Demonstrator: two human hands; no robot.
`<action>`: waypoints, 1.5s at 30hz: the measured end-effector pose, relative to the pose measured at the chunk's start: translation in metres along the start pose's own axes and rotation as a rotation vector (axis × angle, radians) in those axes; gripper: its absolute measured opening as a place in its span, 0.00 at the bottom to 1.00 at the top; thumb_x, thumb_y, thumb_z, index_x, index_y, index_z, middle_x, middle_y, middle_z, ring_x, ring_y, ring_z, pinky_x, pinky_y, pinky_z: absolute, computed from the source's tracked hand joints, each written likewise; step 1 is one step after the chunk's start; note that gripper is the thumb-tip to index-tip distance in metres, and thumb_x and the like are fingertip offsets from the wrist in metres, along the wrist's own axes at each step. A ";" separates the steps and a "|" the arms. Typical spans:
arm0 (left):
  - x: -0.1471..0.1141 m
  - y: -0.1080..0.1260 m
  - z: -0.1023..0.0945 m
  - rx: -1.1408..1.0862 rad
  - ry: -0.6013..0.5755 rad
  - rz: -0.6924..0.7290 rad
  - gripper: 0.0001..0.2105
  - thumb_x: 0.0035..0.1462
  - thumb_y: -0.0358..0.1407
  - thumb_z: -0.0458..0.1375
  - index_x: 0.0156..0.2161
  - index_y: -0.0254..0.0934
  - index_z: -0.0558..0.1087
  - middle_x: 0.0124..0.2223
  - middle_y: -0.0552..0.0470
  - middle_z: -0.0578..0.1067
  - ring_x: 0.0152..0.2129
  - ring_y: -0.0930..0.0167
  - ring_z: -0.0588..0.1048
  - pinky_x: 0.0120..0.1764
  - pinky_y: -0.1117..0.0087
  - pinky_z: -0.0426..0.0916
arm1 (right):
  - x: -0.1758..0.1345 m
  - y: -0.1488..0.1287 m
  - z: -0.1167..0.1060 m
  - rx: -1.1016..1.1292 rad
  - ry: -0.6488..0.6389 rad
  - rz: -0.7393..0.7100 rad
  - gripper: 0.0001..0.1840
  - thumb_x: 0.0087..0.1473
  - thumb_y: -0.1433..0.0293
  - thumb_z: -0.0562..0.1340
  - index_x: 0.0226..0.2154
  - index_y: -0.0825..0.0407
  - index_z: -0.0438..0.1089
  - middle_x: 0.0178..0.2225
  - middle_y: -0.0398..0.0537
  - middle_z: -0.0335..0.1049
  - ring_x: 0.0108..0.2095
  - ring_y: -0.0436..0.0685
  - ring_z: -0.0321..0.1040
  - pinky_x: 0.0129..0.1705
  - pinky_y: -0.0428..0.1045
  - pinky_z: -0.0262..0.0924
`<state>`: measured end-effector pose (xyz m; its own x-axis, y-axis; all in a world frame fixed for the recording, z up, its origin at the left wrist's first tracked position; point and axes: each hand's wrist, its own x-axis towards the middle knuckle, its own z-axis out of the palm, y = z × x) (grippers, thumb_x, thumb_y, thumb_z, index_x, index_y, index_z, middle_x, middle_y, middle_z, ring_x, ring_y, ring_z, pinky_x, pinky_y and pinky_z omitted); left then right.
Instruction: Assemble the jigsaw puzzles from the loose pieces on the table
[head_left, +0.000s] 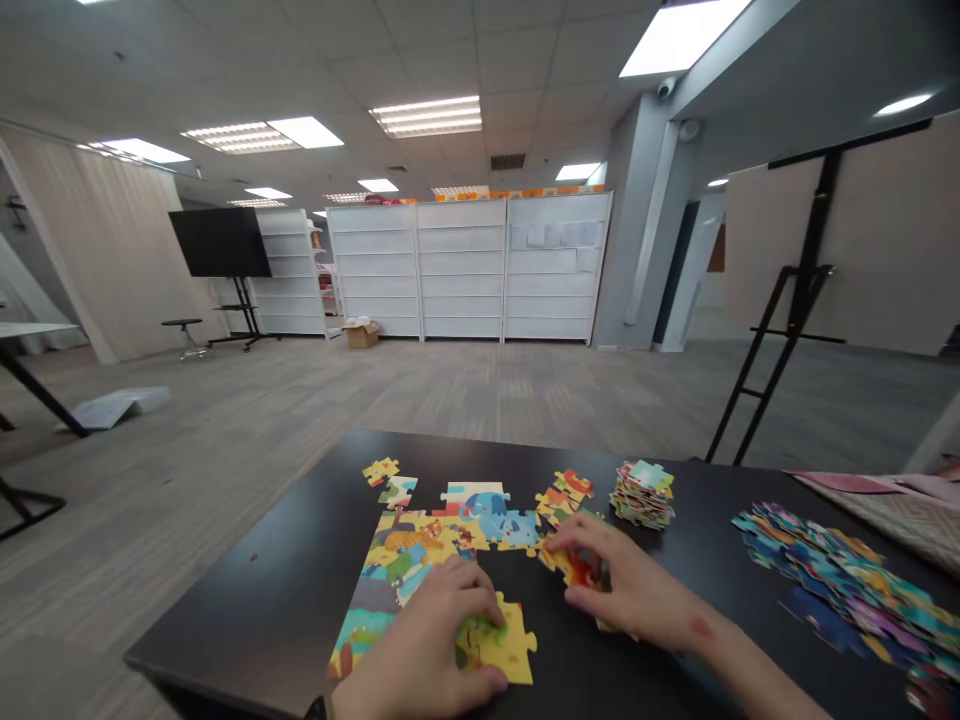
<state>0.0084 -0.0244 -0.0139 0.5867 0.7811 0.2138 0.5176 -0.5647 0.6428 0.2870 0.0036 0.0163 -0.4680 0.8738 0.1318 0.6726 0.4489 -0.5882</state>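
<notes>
A partly joined jigsaw puzzle (pixel 382 590) with animal pictures lies flat on the black table. My left hand (pixel 435 640) rests over its right side, thumb and fingers curled around a yellow-and-green puzzle piece (pixel 514 650). Right of the puzzle, my right hand (pixel 630 580) pinches a yellow-and-red puzzle piece (pixel 553 560) between thumb and fingers, close to the table. Another piece shows partly beneath this hand. Loose orange-and-red pieces (pixel 566 490) lie just beyond it, touching or near the elephant section (pixel 495 515). Two small pieces (pixel 397 490) sit at the puzzle's far left corner.
A stack of puzzle pieces (pixel 643 493) stands on the black table (pixel 262 590) at the back right. Farther right spreads a pile of blue-and-purple pieces (pixel 847 580), near a patterned cloth (pixel 900 510). Past the table are a black easel-like stand (pixel 780 320) and white shelves (pixel 465 270).
</notes>
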 end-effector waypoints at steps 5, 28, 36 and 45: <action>0.000 -0.004 0.000 0.016 -0.009 0.009 0.19 0.42 0.36 0.76 0.40 0.45 0.76 0.47 0.56 0.74 0.46 0.65 0.69 0.52 0.68 0.61 | -0.008 -0.016 0.014 0.083 -0.259 -0.062 0.30 0.39 0.72 0.69 0.49 0.47 0.72 0.53 0.50 0.67 0.50 0.61 0.67 0.51 0.54 0.64; 0.000 0.001 -0.004 -0.072 -0.024 -0.059 0.18 0.43 0.26 0.70 0.40 0.43 0.76 0.49 0.53 0.71 0.48 0.64 0.69 0.55 0.67 0.62 | -0.008 -0.033 0.017 -0.053 -0.199 0.013 0.23 0.40 0.71 0.68 0.42 0.50 0.68 0.45 0.48 0.66 0.46 0.62 0.64 0.50 0.55 0.61; 0.000 0.005 -0.005 -0.061 -0.031 -0.095 0.17 0.42 0.25 0.68 0.39 0.42 0.76 0.46 0.53 0.71 0.46 0.65 0.70 0.51 0.68 0.64 | -0.013 -0.027 0.012 0.043 -0.265 -0.082 0.26 0.37 0.78 0.62 0.44 0.49 0.71 0.54 0.50 0.64 0.54 0.60 0.64 0.58 0.54 0.58; -0.002 0.004 -0.007 -0.052 -0.053 -0.070 0.17 0.46 0.28 0.71 0.42 0.44 0.77 0.50 0.53 0.72 0.49 0.65 0.69 0.54 0.68 0.61 | -0.013 -0.028 0.016 0.057 -0.253 -0.081 0.22 0.39 0.77 0.66 0.40 0.47 0.75 0.52 0.48 0.67 0.52 0.59 0.67 0.55 0.53 0.62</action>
<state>0.0049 -0.0262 -0.0071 0.5832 0.8021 0.1284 0.5264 -0.4936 0.6923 0.2656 -0.0232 0.0182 -0.6526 0.7574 -0.0192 0.5969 0.4984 -0.6287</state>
